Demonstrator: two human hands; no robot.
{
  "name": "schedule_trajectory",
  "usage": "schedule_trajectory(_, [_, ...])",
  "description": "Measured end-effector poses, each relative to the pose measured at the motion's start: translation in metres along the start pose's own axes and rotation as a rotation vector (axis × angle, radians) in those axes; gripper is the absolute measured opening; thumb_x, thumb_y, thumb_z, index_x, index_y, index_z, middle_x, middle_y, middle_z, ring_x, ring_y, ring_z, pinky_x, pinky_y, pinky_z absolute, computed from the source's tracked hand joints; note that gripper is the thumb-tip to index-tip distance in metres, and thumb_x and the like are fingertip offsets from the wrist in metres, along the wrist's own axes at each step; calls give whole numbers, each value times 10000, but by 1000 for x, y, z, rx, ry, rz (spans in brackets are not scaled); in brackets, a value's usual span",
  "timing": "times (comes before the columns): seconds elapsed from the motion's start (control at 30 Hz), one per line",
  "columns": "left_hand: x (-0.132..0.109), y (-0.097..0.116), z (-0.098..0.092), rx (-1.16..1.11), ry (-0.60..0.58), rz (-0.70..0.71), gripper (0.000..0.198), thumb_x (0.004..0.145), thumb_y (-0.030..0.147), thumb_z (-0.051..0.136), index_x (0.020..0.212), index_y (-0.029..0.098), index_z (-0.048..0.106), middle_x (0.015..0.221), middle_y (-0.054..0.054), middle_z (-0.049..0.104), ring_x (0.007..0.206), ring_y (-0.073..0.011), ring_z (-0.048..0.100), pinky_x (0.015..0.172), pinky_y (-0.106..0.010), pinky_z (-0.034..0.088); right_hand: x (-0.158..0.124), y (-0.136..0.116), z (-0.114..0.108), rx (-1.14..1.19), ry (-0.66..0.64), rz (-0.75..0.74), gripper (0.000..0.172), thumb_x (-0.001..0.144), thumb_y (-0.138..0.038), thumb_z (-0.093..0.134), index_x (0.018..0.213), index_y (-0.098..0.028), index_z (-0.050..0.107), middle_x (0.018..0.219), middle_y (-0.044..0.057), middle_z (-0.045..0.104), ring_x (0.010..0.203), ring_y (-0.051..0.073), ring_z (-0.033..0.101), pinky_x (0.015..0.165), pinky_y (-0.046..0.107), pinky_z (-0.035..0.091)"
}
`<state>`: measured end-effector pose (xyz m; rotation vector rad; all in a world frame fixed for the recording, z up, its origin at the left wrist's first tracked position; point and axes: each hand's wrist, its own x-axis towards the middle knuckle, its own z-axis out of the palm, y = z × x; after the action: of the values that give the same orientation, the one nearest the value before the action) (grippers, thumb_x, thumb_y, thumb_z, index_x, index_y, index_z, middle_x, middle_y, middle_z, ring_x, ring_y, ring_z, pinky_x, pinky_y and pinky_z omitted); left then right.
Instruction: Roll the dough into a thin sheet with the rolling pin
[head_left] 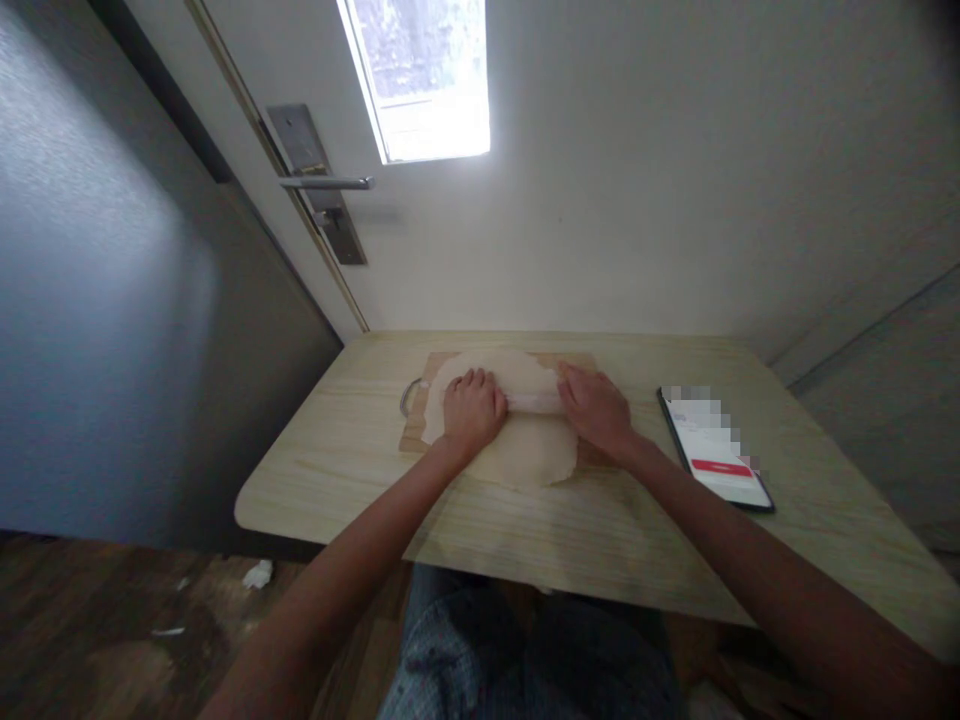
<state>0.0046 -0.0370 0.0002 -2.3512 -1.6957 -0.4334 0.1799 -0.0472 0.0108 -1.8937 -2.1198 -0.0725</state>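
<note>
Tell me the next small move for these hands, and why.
Probably angle the rolling pin slightly and roll rightward: the dough sheet overhangs the near edge of the cutting board, while bare board shows at the right. The left hand and right hand both grip the rolling pin, so turning it looks easy.
</note>
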Motion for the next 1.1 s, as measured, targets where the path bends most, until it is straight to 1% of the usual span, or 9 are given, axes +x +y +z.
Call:
schedule_trajectory(0.07, [2,0,-1,0,-9,-3,331,848,261,261,1024,130,509,1091,-98,545,1068,-212,441,888,-349,299,1,-2,5,-32,22,13,422,857,-256,236,1199,-121,444,1097,107,566,993,209,501,890,353,309])
schedule_trajectory(0.17, [7,1,-1,-7,-47,-12,323,852,268,264,1013,156,520,1084,-82,552,1075,-208,433,905,-357,281,8,-3,9,-36,34,55,434,852,-260,236,1229,-136,413,1089,115,569,986,213,505,873,367,317])
schedule_trajectory(0.4, [30,1,4,-34,-96,-74,332,859,268,246,1007,177,529,1058,-67,565,1015,-189,475,874,-335,307,37,7,16,-25,-58,54,488,851,-303,228,1304,-134,297,1237,125,456,1125,265,392,900,439,284])
schedule_trajectory(0.53, [43,-1,9,-71,-139,-80,324,856,275,240,956,179,533,1041,-70,562,971,-192,494,803,-322,352,56,11,20,-4,-82,73,485,853,-298,215,1302,-132,293,1244,136,446,1122,263,401,901,463,276])
schedule_trajectory(0.63, [51,-3,12,-72,-154,-80,325,855,283,238,927,178,537,1029,-70,563,951,-198,501,776,-320,369,67,12,21,10,-60,76,482,855,-297,214,1292,-116,307,1195,151,487,1057,254,459,866,429,318])
schedule_trajectory(0.77, [59,-4,15,-71,-168,-78,325,850,286,244,911,174,543,1012,-71,567,934,-197,505,765,-312,377,77,12,19,3,-9,86,464,862,-308,216,1248,-99,364,1058,164,568,916,238,535,758,351,377])
schedule_trajectory(0.83, [61,-4,15,-79,-186,-79,335,849,285,240,904,168,548,996,-77,568,926,-199,506,766,-313,376,81,12,19,-4,7,102,448,863,-318,220,1212,-103,400,994,159,590,863,234,552,704,328,386])
schedule_trajectory(0.93, [65,-5,14,-75,-212,-90,350,843,284,234,905,161,556,973,-84,573,921,-202,507,772,-319,370,88,13,20,-6,-13,129,435,863,-331,218,1167,-102,430,918,155,604,810,233,563,648,311,385])
schedule_trajectory(1.1, [71,-6,14,-46,-211,-83,358,826,283,243,886,158,574,912,-85,598,867,-209,530,754,-334,374,99,16,23,-1,-37,131,401,862,-325,229,1089,-106,475,880,150,605,797,223,560,619,287,366])
